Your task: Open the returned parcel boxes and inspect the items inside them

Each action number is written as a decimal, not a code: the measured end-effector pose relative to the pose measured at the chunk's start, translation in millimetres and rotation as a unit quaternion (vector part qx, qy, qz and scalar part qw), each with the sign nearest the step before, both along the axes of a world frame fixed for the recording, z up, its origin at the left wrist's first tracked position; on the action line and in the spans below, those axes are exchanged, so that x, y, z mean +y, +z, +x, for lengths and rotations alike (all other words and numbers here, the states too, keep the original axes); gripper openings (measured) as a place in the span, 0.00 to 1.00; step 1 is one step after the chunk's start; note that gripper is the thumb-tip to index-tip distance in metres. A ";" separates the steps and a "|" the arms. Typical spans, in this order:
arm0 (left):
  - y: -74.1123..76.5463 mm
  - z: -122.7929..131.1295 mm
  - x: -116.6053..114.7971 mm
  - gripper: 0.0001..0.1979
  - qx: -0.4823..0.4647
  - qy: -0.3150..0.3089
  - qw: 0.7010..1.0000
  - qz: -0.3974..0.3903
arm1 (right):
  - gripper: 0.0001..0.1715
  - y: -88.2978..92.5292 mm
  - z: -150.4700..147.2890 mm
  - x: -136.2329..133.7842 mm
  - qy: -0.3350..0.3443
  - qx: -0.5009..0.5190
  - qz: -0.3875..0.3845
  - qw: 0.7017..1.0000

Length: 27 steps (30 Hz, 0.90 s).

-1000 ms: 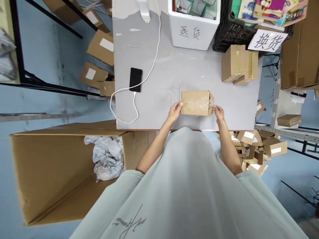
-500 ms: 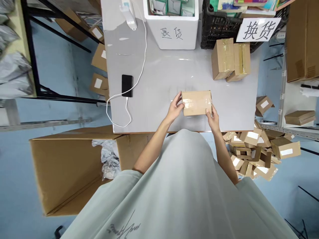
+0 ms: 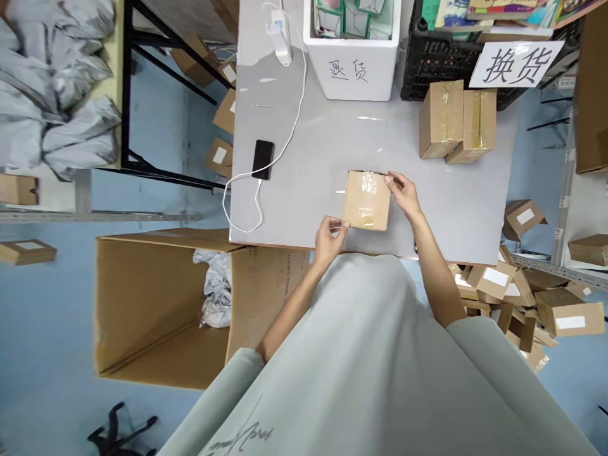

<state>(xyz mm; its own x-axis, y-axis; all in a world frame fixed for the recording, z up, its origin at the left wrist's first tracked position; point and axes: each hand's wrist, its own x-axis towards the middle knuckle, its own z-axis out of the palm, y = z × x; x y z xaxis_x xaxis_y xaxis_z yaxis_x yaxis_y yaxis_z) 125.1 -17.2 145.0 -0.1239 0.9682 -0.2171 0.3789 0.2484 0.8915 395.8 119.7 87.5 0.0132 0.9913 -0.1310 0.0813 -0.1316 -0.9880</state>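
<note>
A small brown cardboard box [image 3: 367,201] with clear tape along its top is between my hands, over the front part of the grey table [image 3: 304,209]. My left hand [image 3: 331,239] pinches its lower left corner. At the upper right corner, my right hand [image 3: 403,193] grips the box with thumb and fingers. The underside of the box is hidden, so I cannot tell whether it rests on the table. Two taped cardboard boxes [image 3: 441,120] stand farther back on the right.
A white bin [image 3: 354,69] of green-edged packets and a black crate [image 3: 434,63] line the back. A black phone [image 3: 263,159] with a white cable lies left. A large open carton [image 3: 156,304] stands front left; several small boxes [image 3: 494,278] are heaped right.
The box has been turned, so a squarer taped face shows. My left hand has moved down to its near corner, my right hand up to its far corner. The view has shifted left.
</note>
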 end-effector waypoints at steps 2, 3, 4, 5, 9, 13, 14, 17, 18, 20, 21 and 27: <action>0.4 13.6 -7.6 0.20 -0.008 -0.051 0.999 -0.005 | 0.61 2.2 2.8 8.5 -0.008 -0.023 0.008 1.000; 0.7 21.2 -9.6 0.20 -0.014 -0.080 0.997 -0.007 | 0.61 4.9 6.3 8.6 -0.015 -0.043 0.010 0.999; 1.2 28.8 -10.8 0.20 -0.022 -0.107 0.994 -0.009 | 0.60 8.7 11.1 5.8 -0.025 -0.070 0.012 0.997; 1.8 36.0 -11.3 0.21 -0.031 -0.133 0.991 -0.011 | 0.59 13.4 16.9 0.1 -0.038 -0.101 0.015 0.994; -4.0 55.5 -7.2 0.23 -0.072 -0.221 0.973 0.004 | 0.56 35.0 39.5 -44.3 -0.065 -0.213 0.049 0.974; -39.2 60.0 10.7 0.33 -0.090 -0.177 0.980 -0.018 | 0.60 45.2 50.1 -85.0 -0.043 -0.273 0.055 0.960; -51.1 60.1 17.4 0.35 -0.086 -0.128 0.987 -0.050 | 0.59 44.1 52.1 -89.4 -0.046 -0.278 0.042 0.959; -82.4 60.3 38.4 0.40 -0.083 0.010 0.980 -0.179 | 0.57 34.1 60.1 -90.3 -0.071 -0.266 0.002 0.961; -89.6 60.5 44.4 0.38 -0.096 0.025 0.974 -0.203 | 0.57 29.7 63.4 -88.9 -0.081 -0.257 -0.006 0.963; -98.7 59.8 53.3 0.32 -0.141 0.016 0.968 -0.207 | 0.57 20.9 68.9 -87.5 -0.097 -0.236 -0.016 0.967; -101.3 58.3 55.9 0.28 -0.161 0.009 0.967 -0.197 | 0.58 16.9 70.5 -88.2 -0.104 -0.225 -0.020 0.969; -109.5 16.9 53.2 0.24 -0.166 0.066 0.972 -0.149 | 0.72 -4.9 52.5 -99.5 -0.083 -0.157 -0.070 0.982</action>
